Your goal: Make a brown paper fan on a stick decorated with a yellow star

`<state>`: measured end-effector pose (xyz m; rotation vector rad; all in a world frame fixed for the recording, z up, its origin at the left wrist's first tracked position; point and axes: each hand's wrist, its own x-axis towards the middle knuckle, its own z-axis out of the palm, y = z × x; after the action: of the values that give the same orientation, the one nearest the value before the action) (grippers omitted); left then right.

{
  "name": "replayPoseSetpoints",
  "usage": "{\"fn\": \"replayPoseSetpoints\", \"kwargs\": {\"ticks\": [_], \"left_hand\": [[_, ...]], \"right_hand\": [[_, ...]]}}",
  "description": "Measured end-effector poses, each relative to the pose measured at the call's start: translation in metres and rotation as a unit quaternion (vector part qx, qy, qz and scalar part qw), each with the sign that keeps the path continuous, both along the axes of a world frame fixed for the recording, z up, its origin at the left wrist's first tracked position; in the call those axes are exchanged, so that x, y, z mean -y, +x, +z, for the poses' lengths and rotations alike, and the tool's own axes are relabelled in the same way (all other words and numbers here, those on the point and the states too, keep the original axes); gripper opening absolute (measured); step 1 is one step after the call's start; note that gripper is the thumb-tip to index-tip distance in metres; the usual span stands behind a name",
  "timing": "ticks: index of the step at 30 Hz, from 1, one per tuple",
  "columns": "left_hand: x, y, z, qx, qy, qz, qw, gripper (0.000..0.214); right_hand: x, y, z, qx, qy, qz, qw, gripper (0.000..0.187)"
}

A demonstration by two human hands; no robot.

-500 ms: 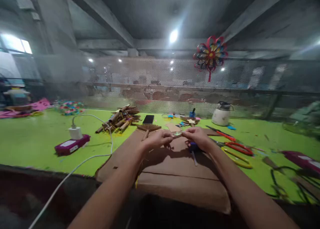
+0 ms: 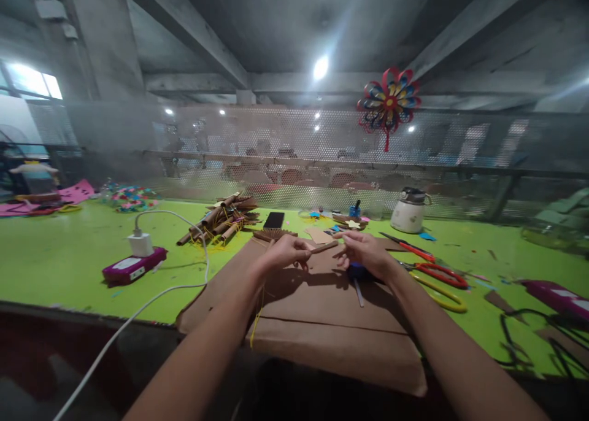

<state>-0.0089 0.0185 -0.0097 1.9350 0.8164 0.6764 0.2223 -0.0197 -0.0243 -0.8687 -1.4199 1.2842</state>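
Observation:
My left hand (image 2: 289, 252) pinches one end of a thin brown paper strip (image 2: 324, 247), which points right above the cardboard sheet (image 2: 313, 298). Beside the strip's far end, my right hand (image 2: 365, 252) has its fingers apart, and I see nothing in them. A yellow string (image 2: 256, 326) hangs below my left wrist. Under the right hand lies a dark blue object (image 2: 359, 272), partly hidden, with a pale stick (image 2: 359, 293) next to it. Behind my left hand is a pleated brown paper fan (image 2: 275, 234).
A pile of brown paper rolls (image 2: 225, 218) and a phone (image 2: 274, 220) lie behind. At right are red-handled scissors (image 2: 442, 275), yellow handles (image 2: 442, 295) and a white jug (image 2: 407, 212). A purple power strip (image 2: 133, 267) with a white cable (image 2: 151, 292) sits left.
My right hand's fingers have come off the strip and spread. A small green piece seen between the hands earlier no longer shows. The strip now tilts up to the right.

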Motion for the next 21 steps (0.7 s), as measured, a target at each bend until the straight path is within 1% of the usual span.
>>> {"fn": "replayPoseSetpoints", "kwargs": {"ticks": [2,3,5,7,9,10,12,14,15,16,18,19,20,21], "left_hand": [[0.002,0.000,0.003,0.037,-0.030,-0.007,0.999,0.027],[0.003,0.000,0.004,0.058,-0.049,-0.021,0.997,0.028],[0.006,0.001,0.006,0.092,-0.091,-0.058,0.990,0.030],[0.010,0.002,0.008,0.112,-0.125,-0.091,0.982,0.031],[0.016,0.004,0.008,0.117,-0.144,-0.118,0.975,0.030],[0.019,0.006,0.008,0.115,-0.150,-0.132,0.973,0.029],[0.024,0.009,0.008,0.101,-0.163,-0.164,0.968,0.028],[0.026,0.011,0.007,0.077,-0.170,-0.187,0.964,0.028],[0.024,0.011,0.006,0.067,-0.166,-0.185,0.966,0.028],[0.022,0.011,0.005,0.065,-0.156,-0.165,0.972,0.028],[0.014,0.009,0.003,0.087,-0.129,-0.089,0.984,0.029],[0.010,0.008,0.002,0.110,-0.122,-0.048,0.985,0.029],[0.007,0.007,0.001,0.133,-0.122,-0.018,0.983,0.031],[0.005,0.007,0.001,0.150,-0.125,-0.003,0.981,0.032]], "right_hand": [[0.001,-0.002,0.001,-0.015,0.015,-0.014,1.000,0.036],[0.003,-0.003,0.002,-0.019,0.024,-0.011,0.999,0.038],[0.007,-0.008,0.003,-0.024,0.040,0.019,0.999,0.044],[0.011,-0.013,0.004,-0.028,0.051,0.060,0.996,0.046],[0.013,-0.017,0.004,-0.026,0.061,0.084,0.994,0.038],[0.014,-0.018,0.004,-0.021,0.070,0.084,0.994,0.033],[0.013,-0.020,0.004,0.000,0.088,0.064,0.994,0.026],[0.013,-0.020,0.004,0.026,0.100,0.041,0.994,0.025],[0.012,-0.020,0.004,0.037,0.102,0.034,0.994,0.026],[0.012,-0.020,0.004,0.048,0.100,0.033,0.993,0.028],[0.012,-0.019,0.004,0.077,0.093,0.043,0.992,0.034],[0.012,-0.019,0.003,0.100,0.091,0.047,0.990,0.036],[0.012,-0.019,0.003,0.128,0.093,0.048,0.986,0.037],[0.012,-0.019,0.002,0.160,0.098,0.045,0.981,0.036]]}}
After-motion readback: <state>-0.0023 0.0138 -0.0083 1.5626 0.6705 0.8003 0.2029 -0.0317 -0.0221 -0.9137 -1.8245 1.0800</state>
